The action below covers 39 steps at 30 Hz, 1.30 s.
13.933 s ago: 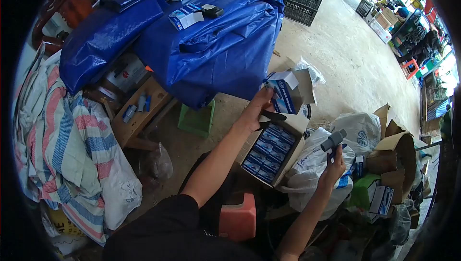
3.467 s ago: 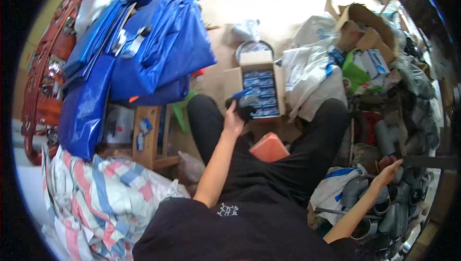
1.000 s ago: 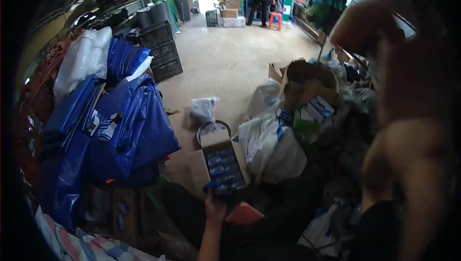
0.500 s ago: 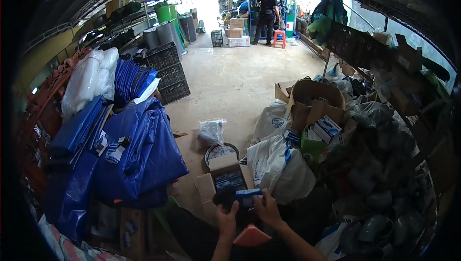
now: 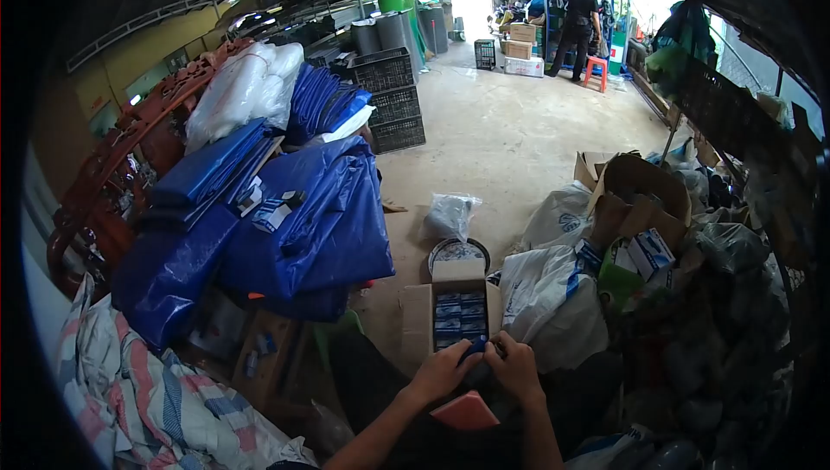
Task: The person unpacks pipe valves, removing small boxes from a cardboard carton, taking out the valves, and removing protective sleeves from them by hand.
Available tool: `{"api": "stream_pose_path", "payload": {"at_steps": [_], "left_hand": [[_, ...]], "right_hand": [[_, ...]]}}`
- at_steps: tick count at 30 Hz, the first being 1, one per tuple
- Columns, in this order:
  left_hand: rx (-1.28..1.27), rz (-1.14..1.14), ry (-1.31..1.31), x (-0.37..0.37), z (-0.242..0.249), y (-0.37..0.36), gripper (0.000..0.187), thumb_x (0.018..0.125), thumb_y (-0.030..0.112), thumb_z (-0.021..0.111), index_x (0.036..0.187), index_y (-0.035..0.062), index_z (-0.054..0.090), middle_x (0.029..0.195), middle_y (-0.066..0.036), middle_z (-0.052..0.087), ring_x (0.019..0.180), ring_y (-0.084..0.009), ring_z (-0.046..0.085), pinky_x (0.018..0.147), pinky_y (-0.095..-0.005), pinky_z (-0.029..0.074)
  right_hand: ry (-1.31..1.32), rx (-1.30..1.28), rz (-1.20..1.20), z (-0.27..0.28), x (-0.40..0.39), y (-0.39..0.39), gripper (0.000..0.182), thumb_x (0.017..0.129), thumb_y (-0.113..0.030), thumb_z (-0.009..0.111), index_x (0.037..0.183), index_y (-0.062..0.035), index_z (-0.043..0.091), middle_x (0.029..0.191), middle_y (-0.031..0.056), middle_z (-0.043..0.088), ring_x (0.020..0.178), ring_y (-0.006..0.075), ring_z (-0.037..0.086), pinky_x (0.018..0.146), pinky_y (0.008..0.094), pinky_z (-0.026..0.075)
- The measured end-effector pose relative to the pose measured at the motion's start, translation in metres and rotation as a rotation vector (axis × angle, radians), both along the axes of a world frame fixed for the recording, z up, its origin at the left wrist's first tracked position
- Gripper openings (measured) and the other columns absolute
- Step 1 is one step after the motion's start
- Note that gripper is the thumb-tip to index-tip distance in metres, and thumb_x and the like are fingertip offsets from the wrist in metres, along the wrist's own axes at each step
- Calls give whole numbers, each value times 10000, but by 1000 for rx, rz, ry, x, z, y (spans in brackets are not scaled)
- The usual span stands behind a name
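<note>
My left hand (image 5: 441, 370) has its fingers closed on a small blue box (image 5: 474, 350). Close beside it, my right hand (image 5: 516, 366) is closed at the box's right end, with something dark at its fingertips. Just beyond my hands stands an open cardboard box (image 5: 418, 314), with rows of small blue boxes (image 5: 461, 314) inside. A pinkish-red object (image 5: 467, 410) lies below my hands, between my forearms. What else my fingers may cover is hidden.
Blue tarps (image 5: 303, 211) are piled on the left, with small boxes (image 5: 275, 211) on top. White sacks (image 5: 553, 288) and an open carton (image 5: 644, 185) stand on the right. A clear plastic bag (image 5: 450, 215) lies ahead. A person (image 5: 577, 27) stands at the back.
The view has swung left, so the scene sits further right. Both hands have come closer together around the blue box, and the black item seen at my left hand no longer shows clearly.
</note>
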State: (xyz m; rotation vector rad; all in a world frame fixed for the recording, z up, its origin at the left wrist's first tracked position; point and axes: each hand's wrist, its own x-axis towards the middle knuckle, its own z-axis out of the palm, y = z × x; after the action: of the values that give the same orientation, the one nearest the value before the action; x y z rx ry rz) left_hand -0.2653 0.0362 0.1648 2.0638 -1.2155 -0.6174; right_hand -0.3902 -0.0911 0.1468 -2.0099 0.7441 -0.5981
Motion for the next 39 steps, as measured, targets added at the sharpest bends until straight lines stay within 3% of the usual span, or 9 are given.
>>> {"api": "stream_pose_path", "payload": {"at_steps": [5,6,10,13,17,27,30,34,39], "left_hand": [[-250,134,17,14,10,6,252,966,211,614,1119,13,646,1001,-207,687,937,-347,677,808,-402,524],[-283,192,36,14,19,5,245,961,191,622,1127,15,662,992,-200,697,919,-313,691,807,-382,526],[-308,-212,162,-4,54,2,264,966,178,617,1180,32,669,1044,-166,709,931,-286,689,838,-354,519],[-222,-493,-5,-4,47,-3,241,962,171,611,1150,35,677,1053,-170,700,993,-321,662,893,-376,508],[-262,-176,-19,4,20,-3,236,924,155,657,1141,63,677,1097,-143,667,1089,-306,630,938,-384,498],[-13,37,190,1,-24,5,338,960,204,628,1222,8,543,1092,-228,656,1045,-420,632,878,-443,504],[-101,119,93,4,-44,3,310,992,262,568,1149,-6,566,1007,-252,666,1014,-456,629,832,-485,490],[-8,296,150,16,-57,-4,400,1016,356,495,990,-29,602,897,-281,647,942,-462,633,771,-501,466],[-41,418,250,21,-56,-7,486,1009,417,510,905,-46,616,835,-249,644,821,-394,648,724,-433,464]], "right_hand": [[-21,61,-109,-31,-2,-2,204,878,-238,644,909,-36,653,754,196,678,755,394,686,672,451,520],[-38,119,-127,-33,-2,0,203,884,-221,638,898,-18,643,757,194,671,732,323,702,660,413,509],[-318,389,-83,-89,6,15,197,917,-166,605,979,19,629,817,100,676,754,156,632,669,336,491],[-483,230,143,-108,-1,28,249,921,-189,612,1100,-17,638,946,86,670,854,207,633,777,339,499],[-266,55,146,-132,-4,26,296,921,-229,617,1141,-32,633,1029,97,658,948,222,614,848,355,485],[90,-234,263,-159,-6,8,420,923,-330,626,1247,-62,617,1229,121,628,1175,263,567,1018,395,450],[-313,267,225,-183,-9,20,423,891,-169,646,1291,-50,575,1269,138,590,1205,278,545,1047,384,419],[-288,-329,166,-200,-2,21,401,843,-134,692,1224,-25,630,1194,120,646,1129,272,596,980,366,479],[-307,85,278,-240,-9,-2,460,919,-226,654,1318,-11,575,1323,147,603,1205,236,566,1045,365,438]]}}
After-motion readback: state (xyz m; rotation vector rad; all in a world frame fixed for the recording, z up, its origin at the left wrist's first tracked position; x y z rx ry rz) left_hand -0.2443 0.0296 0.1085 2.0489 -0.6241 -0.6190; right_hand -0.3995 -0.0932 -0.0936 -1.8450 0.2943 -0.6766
